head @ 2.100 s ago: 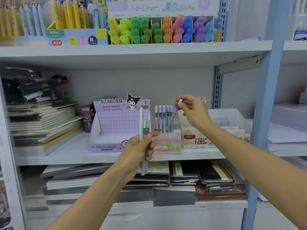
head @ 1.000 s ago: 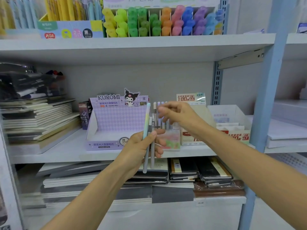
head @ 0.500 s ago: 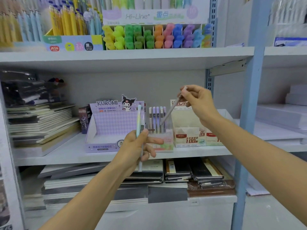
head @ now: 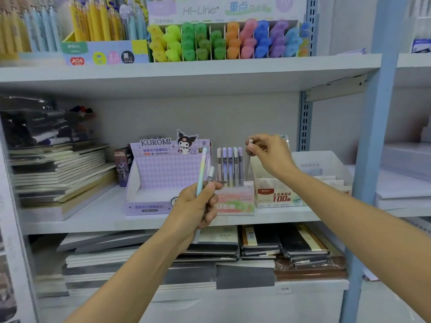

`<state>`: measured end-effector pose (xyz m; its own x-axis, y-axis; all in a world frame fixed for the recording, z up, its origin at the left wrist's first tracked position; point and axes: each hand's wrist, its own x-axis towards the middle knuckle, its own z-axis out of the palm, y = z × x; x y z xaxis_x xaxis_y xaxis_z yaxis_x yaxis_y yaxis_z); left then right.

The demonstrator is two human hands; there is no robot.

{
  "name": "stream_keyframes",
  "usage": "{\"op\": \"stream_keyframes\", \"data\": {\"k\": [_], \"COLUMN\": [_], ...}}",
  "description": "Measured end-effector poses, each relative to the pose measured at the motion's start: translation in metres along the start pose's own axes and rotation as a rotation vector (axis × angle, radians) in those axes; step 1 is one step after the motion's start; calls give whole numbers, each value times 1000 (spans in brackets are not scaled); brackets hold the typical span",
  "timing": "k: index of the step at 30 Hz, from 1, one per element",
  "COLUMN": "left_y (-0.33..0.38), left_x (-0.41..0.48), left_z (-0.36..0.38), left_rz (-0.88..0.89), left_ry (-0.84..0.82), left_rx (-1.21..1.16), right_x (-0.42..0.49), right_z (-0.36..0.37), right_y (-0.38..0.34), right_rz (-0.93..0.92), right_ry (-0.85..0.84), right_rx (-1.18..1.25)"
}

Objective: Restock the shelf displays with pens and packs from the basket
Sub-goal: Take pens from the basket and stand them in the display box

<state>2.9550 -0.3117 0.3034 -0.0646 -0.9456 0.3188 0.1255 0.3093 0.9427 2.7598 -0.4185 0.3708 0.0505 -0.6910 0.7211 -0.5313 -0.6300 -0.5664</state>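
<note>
My left hand (head: 194, 207) grips two pens upright in front of the middle shelf: a pastel pen (head: 202, 170) and a shorter grey-capped pen (head: 210, 174). My right hand (head: 268, 152) pinches the top of a grey pen (head: 248, 164) whose lower end stands in the right side of the small clear pen display (head: 235, 199). Several pastel-capped pens (head: 229, 165) stand upright in that display. No basket is in view.
A purple Kuromi display box (head: 163, 173) stands left of the pen display, white lead boxes (head: 279, 194) to the right. Notebook stacks (head: 58, 169) fill the shelf's left and the shelf below. Highlighters (head: 224, 40) line the upper shelf. A blue upright post (head: 377, 136) stands on the right.
My right hand has lowered its grey pen from a slant to nearly upright into the display's right side. My left hand stayed in place holding its pens.
</note>
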Motion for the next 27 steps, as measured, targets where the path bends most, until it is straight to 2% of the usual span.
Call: {"op": "stream_keyframes", "data": {"k": [6,11,16,22,25,27], "left_y": [-12,-17,-17,-13,-11,-10], "left_x": [7,8,8,4,4,3], "left_z": [-7,-7,-5,0,2,3], "left_rz": [-13,-21,-19,-21,-22,-11], "left_ry": [-26,-57,-71,-78,-73,-73], "left_rx": [-2,-16,-29,-31,-32,-32], "right_x": [4,4,6,7,-8,-22], "right_z": [3,10,15,6,3,4], "right_y": [6,12,16,10,-6,-20], "right_rz": [-31,-3,-38,-1,-79,-65], "right_ry": [-66,-4,43,-39,18,-64], "right_rx": [-88,-64,-205,-263,-39,248]}}
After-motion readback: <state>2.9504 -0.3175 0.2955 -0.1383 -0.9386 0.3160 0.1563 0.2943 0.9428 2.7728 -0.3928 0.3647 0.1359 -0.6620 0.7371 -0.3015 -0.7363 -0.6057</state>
